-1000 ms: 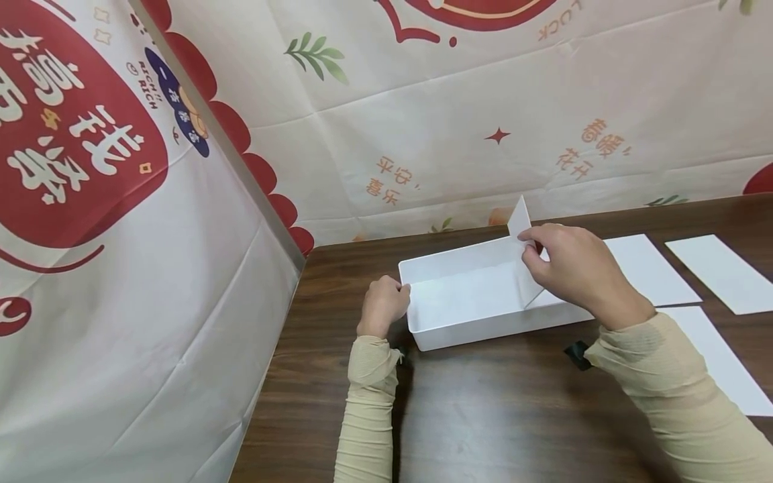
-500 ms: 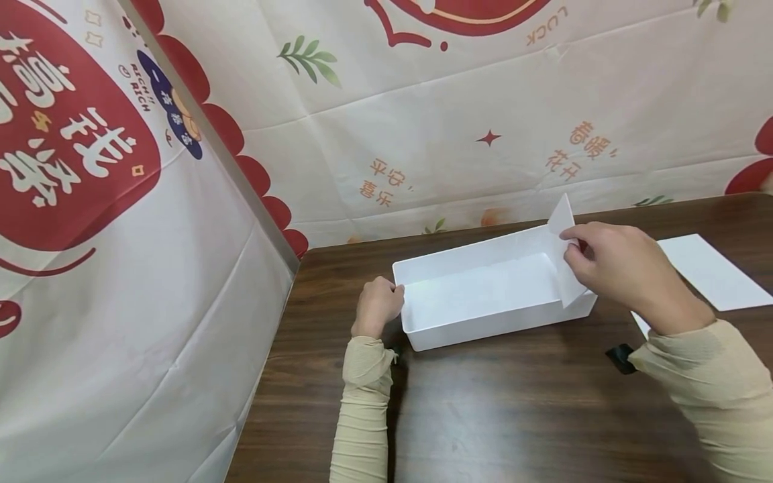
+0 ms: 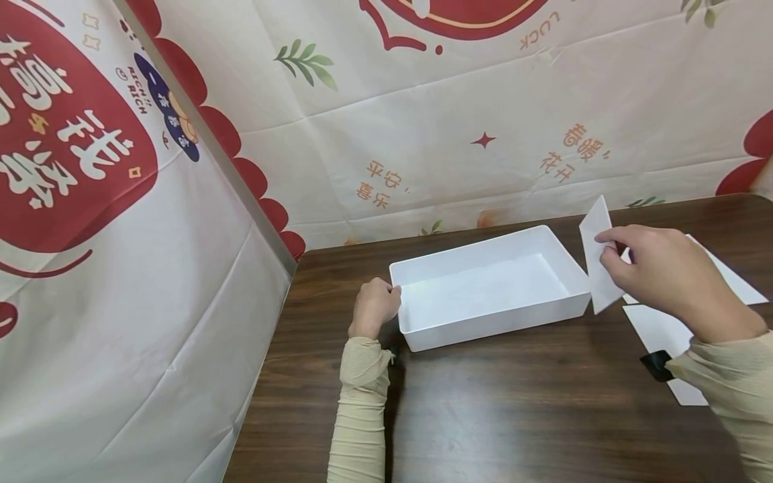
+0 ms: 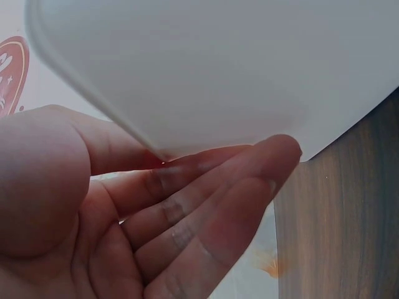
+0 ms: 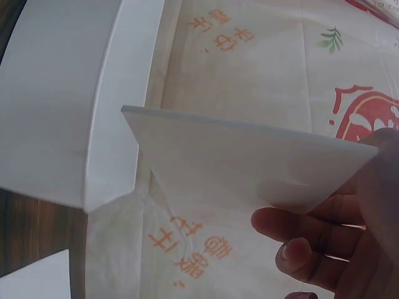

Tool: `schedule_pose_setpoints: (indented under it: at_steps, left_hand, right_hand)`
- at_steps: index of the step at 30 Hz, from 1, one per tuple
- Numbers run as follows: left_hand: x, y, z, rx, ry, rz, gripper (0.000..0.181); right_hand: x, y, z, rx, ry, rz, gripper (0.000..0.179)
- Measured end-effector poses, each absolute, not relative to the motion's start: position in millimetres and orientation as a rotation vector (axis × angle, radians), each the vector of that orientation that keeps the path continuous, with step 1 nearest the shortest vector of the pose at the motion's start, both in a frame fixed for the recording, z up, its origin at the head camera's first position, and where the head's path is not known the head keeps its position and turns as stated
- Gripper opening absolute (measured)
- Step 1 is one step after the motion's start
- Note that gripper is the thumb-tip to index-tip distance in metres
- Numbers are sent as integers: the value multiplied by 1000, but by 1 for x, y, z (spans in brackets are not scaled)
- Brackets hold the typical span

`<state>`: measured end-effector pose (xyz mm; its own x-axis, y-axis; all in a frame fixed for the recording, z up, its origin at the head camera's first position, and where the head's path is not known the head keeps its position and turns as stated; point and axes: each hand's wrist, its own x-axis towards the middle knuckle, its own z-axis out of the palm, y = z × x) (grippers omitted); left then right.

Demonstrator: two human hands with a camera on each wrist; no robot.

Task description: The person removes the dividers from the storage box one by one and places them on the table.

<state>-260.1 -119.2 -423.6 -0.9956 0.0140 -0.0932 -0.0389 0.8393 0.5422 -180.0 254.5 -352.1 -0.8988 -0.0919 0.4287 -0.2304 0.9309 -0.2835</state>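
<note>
A shallow white open-topped box (image 3: 495, 323) sits on the dark wood table, its inside bare. My left hand (image 3: 372, 307) pinches the left end wall of it; the left wrist view shows the thumb and fingers of that hand (image 4: 181, 218) at the wall's edge. Off the box's right end, my right hand (image 3: 670, 278) holds a thin white rectangular panel (image 3: 594, 245) by its edge between thumb and fingers. The panel stands nearly upright, close to the box's right wall, and in the right wrist view the panel (image 5: 243, 162) is seen in front of the box.
White flat panels lie on the table at the right, one panel (image 3: 661, 335) in front and another panel (image 3: 733, 272) behind, both partly covered by my right hand and sleeve. A printed cloth (image 3: 447, 121) hangs behind the table, and another cloth (image 3: 151, 302) hangs along its left side.
My right hand has carried the white panel rightward, from over the middle of the box to just past its right end. My left hand keeps its hold on the box's left wall.
</note>
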Motion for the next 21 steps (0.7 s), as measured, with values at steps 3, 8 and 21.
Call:
schedule_pose_setpoints:
  at_steps: [3,8,21]
  left_hand:
    - [-261,-119,-424,-22,2918,870,52]
    - [-263,-120,-424,-29,2914,866,50]
    - [-263,-126,-424,-40,2902,882,49]
  right_hand:
    - [-176,265,-353,201,-2684,467,26]
    - [-171,285,-358,169,-2657,463,26]
    - [-164,326,-382,92,-2554,531,19]
